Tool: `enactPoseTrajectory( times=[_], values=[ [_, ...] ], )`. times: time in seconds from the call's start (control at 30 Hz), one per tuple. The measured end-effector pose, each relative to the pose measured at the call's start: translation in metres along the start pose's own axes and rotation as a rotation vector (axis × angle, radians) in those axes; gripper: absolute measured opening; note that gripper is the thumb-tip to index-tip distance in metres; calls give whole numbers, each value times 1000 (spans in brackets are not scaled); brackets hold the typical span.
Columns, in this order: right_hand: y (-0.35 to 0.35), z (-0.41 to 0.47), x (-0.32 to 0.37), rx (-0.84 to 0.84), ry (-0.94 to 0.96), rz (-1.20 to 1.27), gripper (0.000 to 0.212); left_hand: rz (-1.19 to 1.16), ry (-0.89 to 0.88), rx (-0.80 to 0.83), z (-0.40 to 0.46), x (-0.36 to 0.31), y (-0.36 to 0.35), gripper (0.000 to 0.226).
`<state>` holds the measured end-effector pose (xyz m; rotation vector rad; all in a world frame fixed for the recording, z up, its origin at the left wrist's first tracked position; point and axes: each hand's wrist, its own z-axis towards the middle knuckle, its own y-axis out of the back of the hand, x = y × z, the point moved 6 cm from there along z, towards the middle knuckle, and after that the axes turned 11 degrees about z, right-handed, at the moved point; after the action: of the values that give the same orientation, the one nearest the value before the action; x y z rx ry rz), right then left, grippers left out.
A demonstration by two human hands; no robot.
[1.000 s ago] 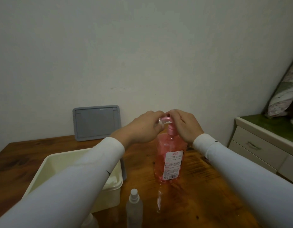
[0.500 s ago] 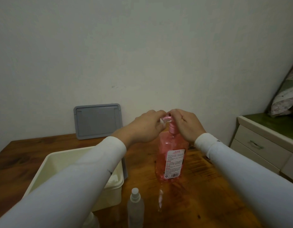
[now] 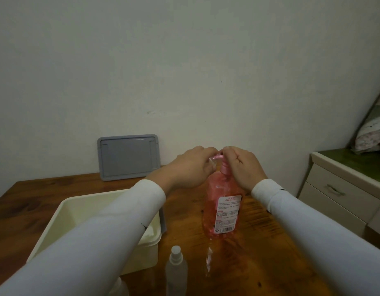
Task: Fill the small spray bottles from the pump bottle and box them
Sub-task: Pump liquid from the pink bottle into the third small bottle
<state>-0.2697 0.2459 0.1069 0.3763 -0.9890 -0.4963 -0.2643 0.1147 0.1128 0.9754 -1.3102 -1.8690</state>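
Note:
A pink pump bottle (image 3: 223, 201) with a white label stands upright on the wooden table (image 3: 259, 253). My right hand (image 3: 242, 165) is closed over its pump head. My left hand (image 3: 191, 167) holds a small clear bottle up at the pump spout; only a sliver of that bottle shows between the fingers. A small clear spray bottle (image 3: 176, 268) with a white nozzle stands near the table's front edge. The cream plastic box (image 3: 63, 212) sits at the left, partly hidden by my left sleeve.
A grey lid (image 3: 128, 157) leans against the wall behind the box. A cream drawer cabinet (image 3: 338, 193) with a green top stands to the right of the table, with a patterned pillow (image 3: 372, 129) above it. Another white object pokes up at the bottom edge, mostly cut off.
Both hands stay at the pump head; nothing else has visibly moved apart from a slight shift of the camera.

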Motion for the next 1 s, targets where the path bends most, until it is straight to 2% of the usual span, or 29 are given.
enactPoseTrajectory(
  times=[0.3, 0.53, 0.87, 1.0],
  values=[
    [8, 6, 12, -24, 53, -17, 37, -7, -10, -33, 3, -3, 13, 41],
    [-1, -2, -2, 10, -24, 24, 35, 0, 1, 12, -2, -1, 0, 44],
    [10, 7, 10, 8, 57, -20, 34, -70, -20, -65, -1, -7, 20, 39],
    [-2, 0, -2, 13, 23, 72, 38, -55, -16, -36, -2, -1, 6, 39]
  ],
)
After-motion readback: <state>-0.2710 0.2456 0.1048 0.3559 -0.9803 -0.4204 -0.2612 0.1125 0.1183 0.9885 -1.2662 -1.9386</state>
